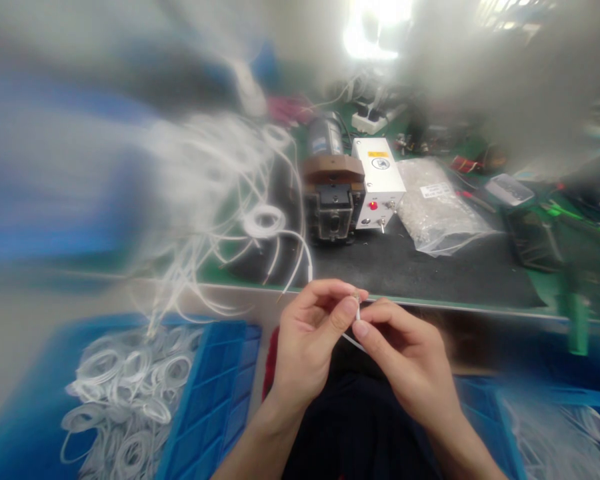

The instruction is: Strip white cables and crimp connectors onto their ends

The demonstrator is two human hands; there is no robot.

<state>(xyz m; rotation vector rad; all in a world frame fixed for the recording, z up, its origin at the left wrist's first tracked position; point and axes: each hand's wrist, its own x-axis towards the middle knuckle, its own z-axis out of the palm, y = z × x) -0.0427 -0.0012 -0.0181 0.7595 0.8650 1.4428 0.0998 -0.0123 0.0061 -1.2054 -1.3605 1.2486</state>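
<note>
My left hand (313, 333) and my right hand (407, 360) meet in front of the bench edge, both closed in a pinch. Between the fingertips runs a thin white cable (359, 313), its end pointing up. The right thumb and forefinger grip the cable just below its end. At the very tip, my left thumb and forefinger close on a small glinting piece, mostly hidden, perhaps a clear plug. More of the cable (353, 343) trails below, between the hands. Beyond them stands a bench machine (335, 200) with a clear front guard and a white control box (379, 173) showing a lit red switch.
Coiled white cables (265, 220) lie heaped at the left of the bench. A clear bag (437, 207) of small clear parts rests right of the machine on the black mat (430, 270). Blue crates (205, 393) with cable coils flank my lap. A power strip (369, 122) sits behind.
</note>
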